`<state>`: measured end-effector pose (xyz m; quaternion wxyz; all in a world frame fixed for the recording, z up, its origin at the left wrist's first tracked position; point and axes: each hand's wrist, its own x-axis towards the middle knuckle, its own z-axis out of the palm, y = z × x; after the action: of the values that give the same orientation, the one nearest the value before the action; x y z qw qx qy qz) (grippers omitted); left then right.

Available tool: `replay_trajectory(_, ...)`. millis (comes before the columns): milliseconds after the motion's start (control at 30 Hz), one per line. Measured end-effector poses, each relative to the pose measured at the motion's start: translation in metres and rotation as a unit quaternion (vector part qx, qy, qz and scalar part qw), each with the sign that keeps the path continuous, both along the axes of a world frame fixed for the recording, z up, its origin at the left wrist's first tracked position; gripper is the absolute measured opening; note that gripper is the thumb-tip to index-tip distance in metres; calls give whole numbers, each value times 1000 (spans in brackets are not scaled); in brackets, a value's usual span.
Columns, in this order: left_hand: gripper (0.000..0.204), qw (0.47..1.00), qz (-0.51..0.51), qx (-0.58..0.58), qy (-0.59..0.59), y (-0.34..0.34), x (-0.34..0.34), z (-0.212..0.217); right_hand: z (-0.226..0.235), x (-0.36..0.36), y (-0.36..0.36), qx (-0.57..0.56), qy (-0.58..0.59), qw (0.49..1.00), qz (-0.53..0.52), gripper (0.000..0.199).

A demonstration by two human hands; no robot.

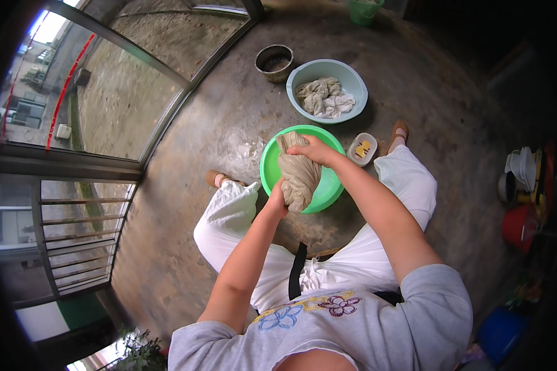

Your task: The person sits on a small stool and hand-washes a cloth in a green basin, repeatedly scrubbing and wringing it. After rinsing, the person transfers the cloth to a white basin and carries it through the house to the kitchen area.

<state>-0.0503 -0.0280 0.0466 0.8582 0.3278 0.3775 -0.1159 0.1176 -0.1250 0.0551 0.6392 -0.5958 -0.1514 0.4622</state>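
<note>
A bunched, twisted beige cloth (pixel 300 178) is held up over a bright green basin (pixel 270 166) on the floor between my feet. My left hand (pixel 278 196) grips its lower left side. My right hand (pixel 315 151) is closed round its upper part, fingers across the folds. The cloth covers some of the left fingers. Behind the green basin stands a pale blue basin (pixel 295 73) with crumpled beige cloth (pixel 320 94) and white cloth (pixel 338 105) inside.
Right of the green basin sits a small white dish (pixel 370 140) with yellow pieces (pixel 363 148). A dark metal pot (pixel 274 63) stands beside the blue basin. A green bucket (pixel 366 11) is at the far edge, a red bucket (pixel 518 227) at right. Framed glass (pixel 130 80) borders the left.
</note>
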Motion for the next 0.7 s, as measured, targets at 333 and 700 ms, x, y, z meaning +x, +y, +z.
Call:
replay_trajectory(333, 47, 781, -71, 620, -11, 31, 15, -51, -30, -12, 15, -209, -191, 948, -147, 49)
replay_trajectory(700, 43, 643, -259, 719, -52, 33, 50, -26, -96, -7, 1, -140, 188, 929, -288, 48)
